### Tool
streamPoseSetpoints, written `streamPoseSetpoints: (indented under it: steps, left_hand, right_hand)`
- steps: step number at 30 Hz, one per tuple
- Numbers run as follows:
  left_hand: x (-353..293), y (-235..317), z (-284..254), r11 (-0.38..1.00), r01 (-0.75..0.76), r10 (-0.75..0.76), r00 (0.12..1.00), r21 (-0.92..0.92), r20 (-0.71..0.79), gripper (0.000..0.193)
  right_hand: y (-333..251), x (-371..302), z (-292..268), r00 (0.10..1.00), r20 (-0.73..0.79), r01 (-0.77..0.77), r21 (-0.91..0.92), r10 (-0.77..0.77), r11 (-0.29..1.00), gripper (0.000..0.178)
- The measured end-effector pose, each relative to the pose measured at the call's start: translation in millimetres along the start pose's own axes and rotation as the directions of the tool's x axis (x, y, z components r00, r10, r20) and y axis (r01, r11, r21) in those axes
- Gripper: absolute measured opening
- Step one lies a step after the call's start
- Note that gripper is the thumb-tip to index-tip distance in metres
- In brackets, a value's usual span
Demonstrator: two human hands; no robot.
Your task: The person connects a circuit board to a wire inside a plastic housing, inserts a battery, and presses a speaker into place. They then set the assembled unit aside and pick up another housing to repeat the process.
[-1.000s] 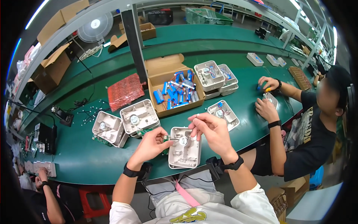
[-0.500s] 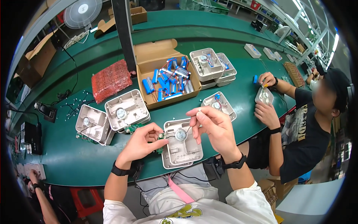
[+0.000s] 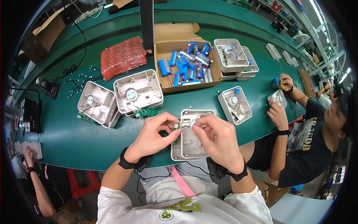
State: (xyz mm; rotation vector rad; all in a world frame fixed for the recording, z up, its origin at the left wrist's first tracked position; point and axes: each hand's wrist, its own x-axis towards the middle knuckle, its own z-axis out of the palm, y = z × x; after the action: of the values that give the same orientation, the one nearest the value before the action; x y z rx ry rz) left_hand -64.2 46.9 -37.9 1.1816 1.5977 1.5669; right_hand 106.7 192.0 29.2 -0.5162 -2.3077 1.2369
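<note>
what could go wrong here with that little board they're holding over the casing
1. The small circuit board is pinched only at the fingertips of the left hand and right hand; it could slip into the grey casing.
2. That casing overhangs the green table edge and might tip off.
3. Thin wires could snag.

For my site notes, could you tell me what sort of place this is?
Most likely an electronics assembly line: a long green workbench with a cardboard box of blue battery cells, open grey plastic housings, and a co-worker assembling alongside.
</note>
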Motion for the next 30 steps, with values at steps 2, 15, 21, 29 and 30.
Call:
streamPoseSetpoints:
  steps: [2, 15, 21, 29, 30]
  left_hand:
    - [-0.3, -0.1, 1.2, 1.0, -0.01, 0.011, 1.0, 0.009, -0.017, 0.022]
    - [0.3, -1.0, 1.8, 0.951, -0.242, 0.256, 0.965, 0.195, -0.054, 0.025]
    - [0.3, 0.6, 3.1, 0.936, -0.273, 0.293, 0.954, 0.223, -0.062, 0.024]
    - [-1.4, -0.3, 3.5, 0.911, -0.323, 0.349, 0.935, 0.257, -0.063, 0.023]
    - [-1.9, 0.9, 3.2, 0.906, -0.319, 0.347, 0.936, 0.277, -0.056, 0.024]
  right_hand:
    - [-2.1, 2.9, 8.3, 0.998, 0.033, 0.06, -0.078, -0.057, 0.995, 0.005]
    - [6.8, 11.5, 18.6, 0.996, 0.081, 0.046, -0.129, -0.036, 0.991, 0.006]
    - [3.5, 6.1, 26.5, 0.996, 0.028, 0.089, -0.201, -0.085, 0.975, 0.007]
    - [1.3, 3.2, 33.0, 0.991, -0.004, 0.128, -0.286, -0.135, 0.95, 0.011]
    - [0.8, 3.3, 33.5, 0.991, -0.005, 0.125, -0.287, -0.132, 0.95, 0.011]
